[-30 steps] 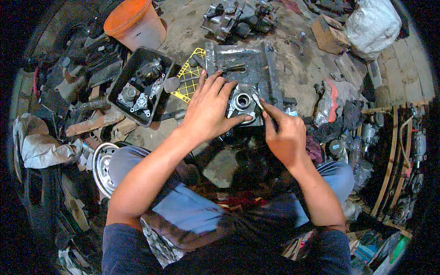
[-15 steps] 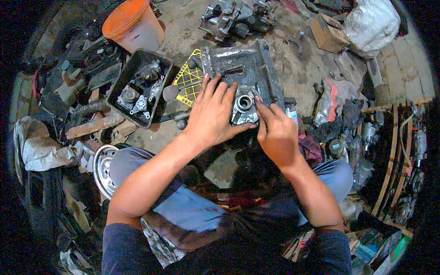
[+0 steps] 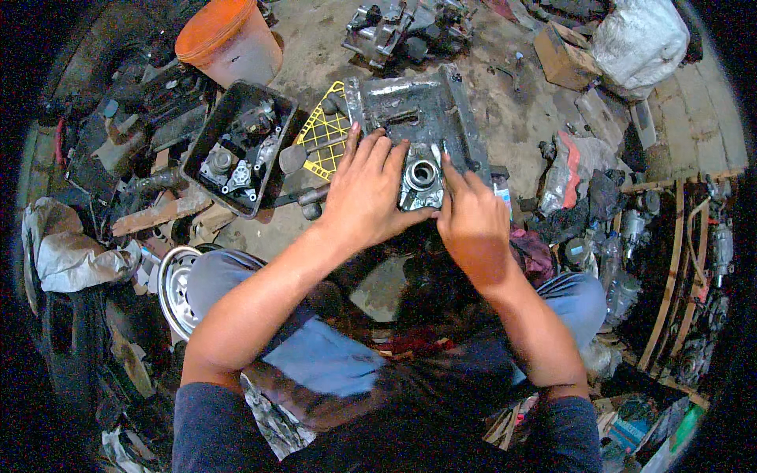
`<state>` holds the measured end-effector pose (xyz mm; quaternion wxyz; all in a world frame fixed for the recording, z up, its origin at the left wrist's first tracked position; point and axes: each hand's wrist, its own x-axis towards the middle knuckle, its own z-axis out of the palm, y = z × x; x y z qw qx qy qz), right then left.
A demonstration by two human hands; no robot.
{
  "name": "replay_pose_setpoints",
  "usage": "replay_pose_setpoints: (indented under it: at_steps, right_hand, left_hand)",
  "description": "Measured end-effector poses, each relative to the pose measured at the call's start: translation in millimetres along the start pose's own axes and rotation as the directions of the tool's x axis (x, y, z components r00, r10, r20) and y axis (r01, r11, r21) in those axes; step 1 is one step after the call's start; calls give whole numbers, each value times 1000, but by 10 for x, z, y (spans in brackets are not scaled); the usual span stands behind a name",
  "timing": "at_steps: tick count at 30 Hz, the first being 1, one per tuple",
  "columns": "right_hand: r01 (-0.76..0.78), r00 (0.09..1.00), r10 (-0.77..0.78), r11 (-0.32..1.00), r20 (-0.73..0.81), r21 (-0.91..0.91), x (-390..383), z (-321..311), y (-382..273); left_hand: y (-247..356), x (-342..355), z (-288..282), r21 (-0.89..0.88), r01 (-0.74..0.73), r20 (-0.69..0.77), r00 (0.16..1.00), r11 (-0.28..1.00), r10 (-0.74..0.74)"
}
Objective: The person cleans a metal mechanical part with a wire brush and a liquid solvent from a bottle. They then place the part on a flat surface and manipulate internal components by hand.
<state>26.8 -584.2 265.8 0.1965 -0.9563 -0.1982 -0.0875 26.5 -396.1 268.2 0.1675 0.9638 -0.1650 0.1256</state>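
A greasy metal block (image 3: pixel 422 102) rests on the floor in front of my crossed legs. On its near part is a silvery metal housing with a round ring-shaped opening (image 3: pixel 422 174). My left hand (image 3: pixel 364 177) lies over the left side with its fingers spread forward and its thumb stretched along the housing's near edge. At the right side of the housing is my right hand (image 3: pixel 475 218). Its index finger reaches forward along the edge while the other fingers curl under; anything inside them is hidden.
Left of the block lie a yellow grid panel (image 3: pixel 322 134), a mallet-like tool (image 3: pixel 293 158) and a black bin (image 3: pixel 194 162) with metal parts. Behind are an orange-lidded bucket (image 3: pixel 230 46), greasy machine parts (image 3: pixel 402 31) and a cardboard box (image 3: pixel 565 60). A wheel (image 3: pixel 175 292) sits by my left knee.
My right index finger has slid slightly forward along the housing's right side. The left hand stays nearly in place, and the view has shifted a little.
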Motion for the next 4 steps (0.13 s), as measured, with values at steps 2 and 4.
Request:
replay_pose_setpoints:
  at_steps: [2, 4]
  right_hand:
    - [12, 1000, -12, 1000, -17, 5, -49, 20, -25]
    - [32, 999, -31, 999, -23, 23, -53, 34, 32]
  left_hand:
    - [-1, 17, -4, -2, 15, 25, 1000, 1000, -15]
    - [5, 12, -2, -5, 19, 44, 999, 1000, -19]
